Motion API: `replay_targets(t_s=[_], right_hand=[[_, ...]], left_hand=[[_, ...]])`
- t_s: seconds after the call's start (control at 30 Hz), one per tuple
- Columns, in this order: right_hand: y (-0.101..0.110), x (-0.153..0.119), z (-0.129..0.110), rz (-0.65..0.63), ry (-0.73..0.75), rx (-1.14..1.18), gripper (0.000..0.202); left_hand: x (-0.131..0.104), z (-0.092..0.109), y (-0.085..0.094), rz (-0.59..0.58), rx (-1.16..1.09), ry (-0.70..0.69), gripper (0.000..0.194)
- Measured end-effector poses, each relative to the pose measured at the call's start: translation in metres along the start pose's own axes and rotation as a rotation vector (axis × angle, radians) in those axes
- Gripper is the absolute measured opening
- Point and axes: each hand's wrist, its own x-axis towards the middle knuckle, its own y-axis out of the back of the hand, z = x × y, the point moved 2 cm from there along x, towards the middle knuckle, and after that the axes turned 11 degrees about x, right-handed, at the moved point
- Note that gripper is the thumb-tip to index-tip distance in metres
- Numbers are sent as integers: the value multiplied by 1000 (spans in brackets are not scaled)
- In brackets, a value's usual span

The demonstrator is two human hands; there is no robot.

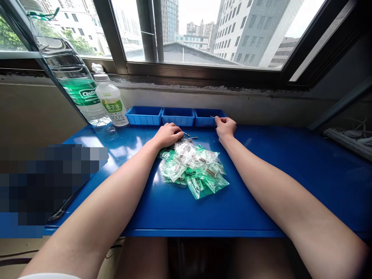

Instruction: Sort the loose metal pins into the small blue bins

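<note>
My right hand (226,127) pinches a thin metal pin (212,116) at the front edge of the right blue bin (205,121). On the table, my left hand (169,135) rests at the back left of a heap of small clear and green plastic packets (193,166); its fingers are bent, and what lies beneath them is hidden. Beside its fingertips are a few small dark metal pins (194,138). Some packets show brownish metal parts inside. The middle blue bin (178,121) and the left blue bin (143,119) stand in a row with the right one.
A large water bottle (84,93) and a smaller white bottle (112,101) stand at the back left of the blue table (203,217). Behind is a window above a ledge. A power strip (348,137) lies at the far right. A blurred patch covers the left side.
</note>
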Motion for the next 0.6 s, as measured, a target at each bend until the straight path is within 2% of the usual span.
replay_targets(t_s=[0.23,0.37,0.6], right_hand=[[0,-6,-8,-2,-55,62,14],[0,-9,-13,-15,-46,125,17],[0,0,0,-5,3,-17,22]], left_hand=[[0,0,0,1,7,6,43],[0,0,0,-2,7,9,44],[0,0,0,-1,3,15,43]])
